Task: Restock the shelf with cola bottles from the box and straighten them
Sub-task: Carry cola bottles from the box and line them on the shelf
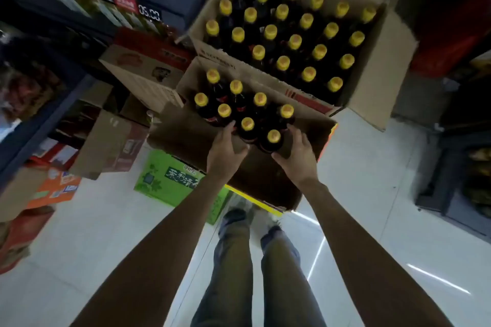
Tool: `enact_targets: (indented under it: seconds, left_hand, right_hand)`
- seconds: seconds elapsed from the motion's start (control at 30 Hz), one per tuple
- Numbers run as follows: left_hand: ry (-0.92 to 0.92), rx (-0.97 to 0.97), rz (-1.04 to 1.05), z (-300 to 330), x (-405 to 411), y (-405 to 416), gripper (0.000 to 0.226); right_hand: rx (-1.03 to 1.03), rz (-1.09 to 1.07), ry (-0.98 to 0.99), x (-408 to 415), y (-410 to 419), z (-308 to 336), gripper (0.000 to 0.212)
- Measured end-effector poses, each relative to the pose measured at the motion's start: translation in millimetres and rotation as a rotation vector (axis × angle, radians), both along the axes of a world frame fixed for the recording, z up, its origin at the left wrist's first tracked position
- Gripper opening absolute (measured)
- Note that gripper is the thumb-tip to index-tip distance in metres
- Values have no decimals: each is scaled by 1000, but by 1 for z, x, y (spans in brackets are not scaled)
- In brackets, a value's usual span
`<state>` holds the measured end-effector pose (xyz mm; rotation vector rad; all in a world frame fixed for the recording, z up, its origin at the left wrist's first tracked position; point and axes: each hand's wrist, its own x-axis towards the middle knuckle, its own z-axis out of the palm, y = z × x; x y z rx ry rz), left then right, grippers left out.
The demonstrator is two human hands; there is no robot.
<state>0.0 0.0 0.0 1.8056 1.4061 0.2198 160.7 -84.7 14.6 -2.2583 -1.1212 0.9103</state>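
You're reaching both arms down into the near brown cardboard box (305, 183), where eight dark cola bottles with yellow caps (236, 103) are standing clustered at its far end. Your left hand (225, 151) is curling its grip around the side of the bottle group at about nine o'clock, fingertips touching the glass below a cap. Your right hand (299, 152) is wrapping its grip around the nearest bottle (273, 138) from three o'clock, thumb tucked underneath the shoulder. So both grips are closing on bottles, not hanging free.

Watch the risk here: you're squeezing a loose cluster rather than holding single necks, and a bottle in the middle could slip out as you lift, or tip against its neighbours. The glass looks smooth, and a side grip may slide.

Beyond, at twelve o'clock, the second, larger cardboard box (377, 82) is sitting packed with rows of the same bottles. The dark shelf with price tags (127, 5) is lying at ten o'clock, well apart from your hands, so you're facing a long carry across.
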Motion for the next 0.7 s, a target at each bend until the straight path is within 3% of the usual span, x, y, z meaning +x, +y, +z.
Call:
enact_targets:
  seconds: [0.13, 0.37, 0.57, 0.7]
  left_hand:
    - [61, 69, -79, -31, 8, 17, 73]
    - [329, 222, -86, -43, 30, 18, 76]
    - [298, 242, -26, -54, 37, 11, 67]
    - [142, 204, -90, -41, 24, 3, 64]
  right_hand:
    - [-73, -98, 11, -9, 13, -36, 72]
    - [-68, -189, -47, -24, 28, -69, 72]
    - [23, -260, -29, -26, 25, -74, 63]
    - [100, -285, 21, -26, 11, -47, 64]
